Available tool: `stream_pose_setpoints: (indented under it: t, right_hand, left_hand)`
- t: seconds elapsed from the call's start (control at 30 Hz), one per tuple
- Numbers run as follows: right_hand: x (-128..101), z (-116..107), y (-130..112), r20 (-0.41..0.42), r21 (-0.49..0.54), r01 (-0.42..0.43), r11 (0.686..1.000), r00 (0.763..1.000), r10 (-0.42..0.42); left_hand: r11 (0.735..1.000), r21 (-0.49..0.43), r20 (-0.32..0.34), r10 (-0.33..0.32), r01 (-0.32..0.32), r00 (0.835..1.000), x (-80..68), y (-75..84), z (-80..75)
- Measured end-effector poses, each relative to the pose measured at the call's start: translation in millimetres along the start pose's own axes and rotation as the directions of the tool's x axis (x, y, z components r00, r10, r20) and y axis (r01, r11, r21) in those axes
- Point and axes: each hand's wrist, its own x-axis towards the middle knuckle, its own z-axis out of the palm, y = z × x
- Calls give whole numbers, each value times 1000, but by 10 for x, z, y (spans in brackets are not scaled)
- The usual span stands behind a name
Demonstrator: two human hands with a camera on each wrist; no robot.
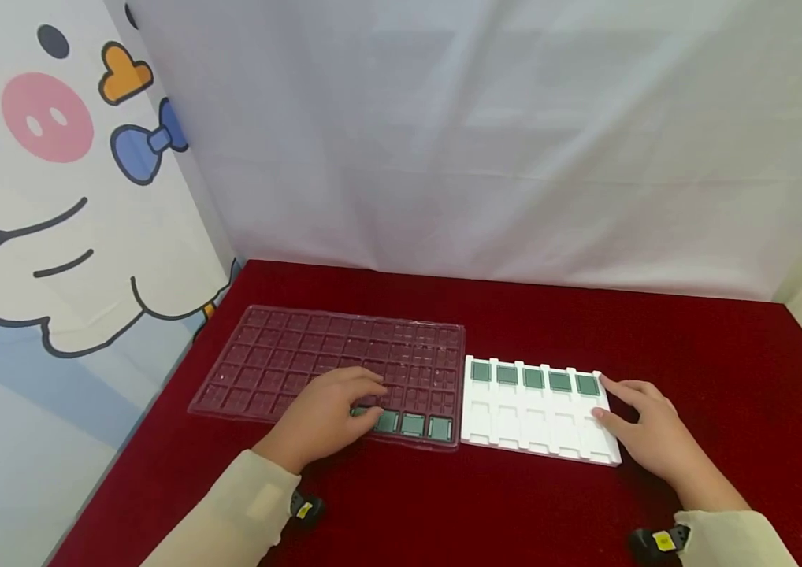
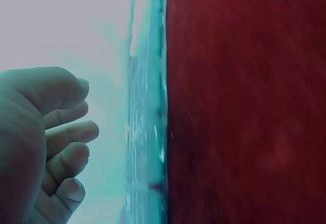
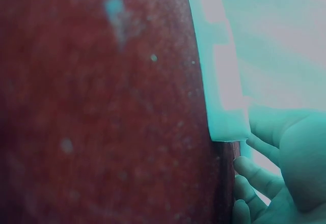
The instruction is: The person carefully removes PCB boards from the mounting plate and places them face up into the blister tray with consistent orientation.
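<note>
My left hand [image 1: 330, 409] is over the front of a clear plastic compartment tray [image 1: 295, 354], its thumb and fingers apart beside square green chips [image 1: 413, 425] in the front row. One chip is partly hidden by the thumb. In the left wrist view the fingers [image 2: 71, 132] bend loosely, and nothing shows between them. At the right end of a white slotted tray [image 1: 536, 421], my right hand [image 1: 645, 425] grips the edge, thumb on top and forefinger by the back corner. Several green chips [image 1: 533, 379] fill the white tray's back row; its front row shows bare slots.
Both trays lie side by side on a dark red tablecloth [image 1: 514, 512]. A white curtain [image 1: 479, 157] hangs behind the table, and a cartoon-printed cloth [image 1: 53, 236] is on the left. A dark band with a yellow tag [image 1: 663, 540] is at the right wrist.
</note>
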Motion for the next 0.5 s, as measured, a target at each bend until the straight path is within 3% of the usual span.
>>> stream_pose_setpoints:
  t: [0.33, 0.5]
  right_hand:
    - [2, 5, -3, 0, 2, 7, 1000, 1000, -7]
    - [-9, -7, 8, -2, -1, -5, 1000, 1000, 5]
  left_hand:
    - [994, -83, -1, 66, -66, 998, 194, 304, 47]
    - [984, -110, -35, 135, -138, 990, 352, 429, 88]
